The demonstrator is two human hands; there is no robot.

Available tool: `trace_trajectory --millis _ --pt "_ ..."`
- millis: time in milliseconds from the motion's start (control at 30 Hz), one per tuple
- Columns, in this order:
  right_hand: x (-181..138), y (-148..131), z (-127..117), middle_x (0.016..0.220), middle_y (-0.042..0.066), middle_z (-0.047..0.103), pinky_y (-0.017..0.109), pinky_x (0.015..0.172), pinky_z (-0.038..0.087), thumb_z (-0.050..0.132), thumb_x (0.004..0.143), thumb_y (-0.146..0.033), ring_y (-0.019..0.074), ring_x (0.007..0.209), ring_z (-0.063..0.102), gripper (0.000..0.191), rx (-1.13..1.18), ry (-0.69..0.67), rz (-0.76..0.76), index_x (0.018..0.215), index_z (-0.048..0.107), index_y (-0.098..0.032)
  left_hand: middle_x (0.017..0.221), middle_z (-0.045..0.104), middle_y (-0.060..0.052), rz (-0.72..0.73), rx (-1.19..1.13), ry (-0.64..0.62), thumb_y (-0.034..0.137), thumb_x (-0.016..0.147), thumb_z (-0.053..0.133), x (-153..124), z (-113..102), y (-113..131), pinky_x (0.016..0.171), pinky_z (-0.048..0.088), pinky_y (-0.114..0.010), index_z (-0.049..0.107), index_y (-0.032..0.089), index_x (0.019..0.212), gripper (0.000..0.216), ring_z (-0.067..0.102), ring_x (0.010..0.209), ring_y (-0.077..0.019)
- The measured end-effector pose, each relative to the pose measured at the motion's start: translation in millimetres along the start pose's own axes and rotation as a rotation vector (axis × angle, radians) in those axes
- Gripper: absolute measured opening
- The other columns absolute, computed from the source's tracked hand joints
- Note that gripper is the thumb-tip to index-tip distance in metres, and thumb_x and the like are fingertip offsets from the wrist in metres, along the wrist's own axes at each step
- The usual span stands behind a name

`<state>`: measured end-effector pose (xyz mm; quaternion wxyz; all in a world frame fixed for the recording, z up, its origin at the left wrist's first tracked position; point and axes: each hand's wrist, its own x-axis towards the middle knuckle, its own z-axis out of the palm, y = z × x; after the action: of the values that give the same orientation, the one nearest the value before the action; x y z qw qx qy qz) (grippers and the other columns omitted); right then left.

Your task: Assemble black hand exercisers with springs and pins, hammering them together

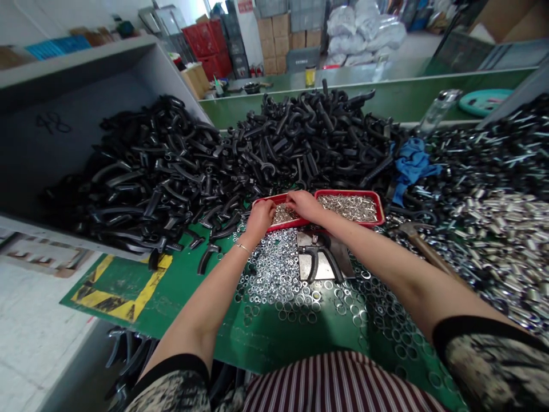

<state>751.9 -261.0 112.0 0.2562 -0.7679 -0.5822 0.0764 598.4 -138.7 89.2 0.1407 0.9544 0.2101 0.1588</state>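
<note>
Both my hands are at the left red tray (279,227), which holds small shiny metal pieces (283,215). My left hand (261,216) bends over its left end, fingers curled together; whatever they grip is too small to make out. At the tray's right side, my right hand (303,206) reaches in with its fingertips pinched, and what lies between them cannot be seen. Below the hands, a black two-legged handle assembly (316,258) rests on a metal plate (304,268). Loose small nuts and washers (272,269) are spread between my forearms.
A second red tray (349,192) holds small pins. Black curved handles (300,131) form a high heap behind, spilling into a grey bin (77,103) at left. To the right are a hammer (433,252), a blue cloth (414,160) and piled metal sleeves (497,229). Larger rings (343,300) lie nearer me.
</note>
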Motion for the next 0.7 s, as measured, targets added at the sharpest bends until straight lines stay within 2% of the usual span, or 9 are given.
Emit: trace_trajectory --millis 67,167,267,367,433,533,600,700 --pt "-17 -4 -12 0.099 0.009 0.073 0.03 0.083 0.044 0.051 0.092 -0.014 0.02 0.092 0.064 0.017 0.039 0.04 0.003 0.098 0.067 -0.014 0.103 0.069 -0.011 0.021 -0.046 0.04 0.016 0.095 0.048 -3 -1 -1 0.098 0.045 -0.038 0.069 0.016 0.102 0.022 0.06 0.105 -0.0245" --pt "-68 -5 -30 0.1 0.007 0.072 0.031 0.083 0.046 0.051 0.093 -0.019 0.019 0.09 0.065 0.014 0.173 0.095 0.011 0.098 0.064 -0.017 0.107 0.068 -0.011 0.038 -0.118 0.086 0.018 0.097 0.047 -7 -1 -1 0.101 0.044 -0.035 0.069 0.016 0.104 0.023 0.059 0.107 -0.0223" --pt "-132 0 -39 0.09 0.004 0.072 0.033 0.075 0.049 0.056 0.092 -0.026 0.0182 0.076 0.067 0.011 0.379 0.06 0.156 0.097 0.064 -0.02 0.108 0.068 -0.009 0.04 -0.195 0.111 0.018 0.097 0.05 -10 -2 -1 0.103 0.043 -0.033 0.069 0.017 0.103 0.021 0.059 0.108 -0.0207" --pt "-174 7 -31 0.079 0.002 0.071 0.034 0.071 0.05 0.06 0.091 -0.031 0.0189 0.07 0.066 0.011 0.422 0.02 0.291 0.088 0.064 -0.021 0.106 0.07 -0.007 -0.01 -0.257 0.119 0.021 0.096 0.052 -9 -3 0 0.101 0.043 -0.033 0.068 0.018 0.099 0.016 0.06 0.106 -0.02" --pt "-185 11 -20 0.08 0.003 0.071 0.037 0.073 0.051 0.063 0.091 -0.033 0.0207 0.073 0.067 0.014 0.379 0.055 0.274 0.083 0.065 -0.022 0.103 0.07 -0.007 -0.044 -0.28 0.106 0.023 0.096 0.053 -8 -4 0 0.099 0.045 -0.033 0.067 0.018 0.095 0.014 0.061 0.103 -0.02" --pt "-184 13 -6 0.088 0.006 0.07 0.043 0.083 0.051 0.062 0.093 -0.035 0.0251 0.087 0.065 0.016 0.25 0.135 0.087 0.084 0.066 -0.023 0.099 0.071 -0.007 -0.083 -0.32 0.107 0.024 0.094 0.056 -7 -8 -2 0.095 0.046 -0.032 0.067 0.017 0.092 0.013 0.062 0.099 -0.0196" --pt "-181 13 0 0.092 0.008 0.069 0.046 0.087 0.05 0.058 0.097 -0.033 0.0271 0.093 0.063 0.016 0.159 0.158 -0.037 0.087 0.067 -0.023 0.098 0.071 -0.006 -0.12 -0.383 0.154 0.024 0.093 0.057 -12 -13 -1 0.093 0.047 -0.032 0.067 0.017 0.093 0.012 0.063 0.096 -0.0187" --pt "-178 14 4 0.095 0.011 0.069 0.045 0.086 0.051 0.052 0.1 -0.031 0.0275 0.095 0.061 0.02 0.065 0.139 -0.12 0.093 0.068 -0.021 0.098 0.072 -0.005 -0.176 -0.563 0.228 0.028 0.091 0.061 -32 -20 9 0.088 0.05 -0.031 0.068 0.018 0.098 0.014 0.065 0.091 -0.017"
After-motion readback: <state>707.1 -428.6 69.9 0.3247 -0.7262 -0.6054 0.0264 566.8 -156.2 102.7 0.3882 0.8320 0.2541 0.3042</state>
